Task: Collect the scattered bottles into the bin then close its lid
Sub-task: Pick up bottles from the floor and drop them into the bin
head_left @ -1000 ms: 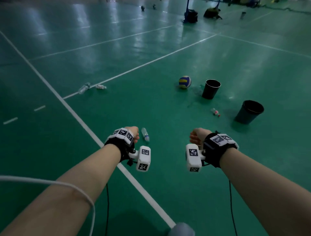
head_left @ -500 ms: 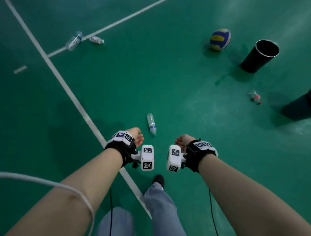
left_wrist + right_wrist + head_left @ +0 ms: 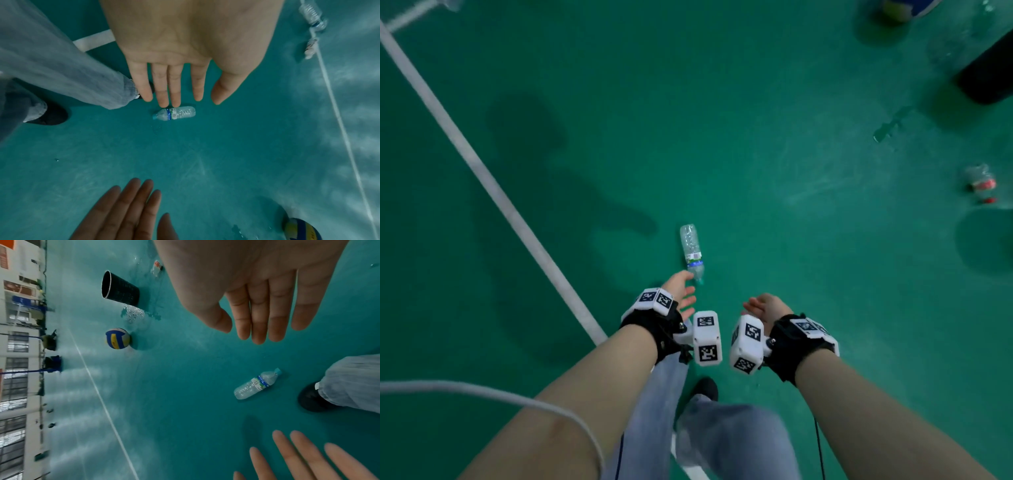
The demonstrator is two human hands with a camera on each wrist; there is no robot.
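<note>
Your left hand (image 3: pixel 681 289): fingers spread flat, holding nothing, above the bottle (image 3: pixel 691 251). Your right hand (image 3: pixel 763 306): flat, empty too. Bottle: lying on the floor (image 3: pixel 756 137) just ahead of your shoe (image 3: pixel 707 387), untouched. Red-label bottle (image 3: pixel 979 181): loose, far right. Bin (image 3: pixel 989 75): farther, no bottle seen inside. Collection looks barely begun. Open floor all around; white line (image 3: pixel 493 192) to your left.

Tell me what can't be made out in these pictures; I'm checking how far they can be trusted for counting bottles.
- Black bin, head view: cut off by the right edge, so no lid shows.
- Red-labelled bottle, head view: blurred; contents unreadable.
- Far bottles, left wrist view: small and smeared.
- Nearest bottle, head view: left hand overlaps its cap end; contact unclear.
</note>
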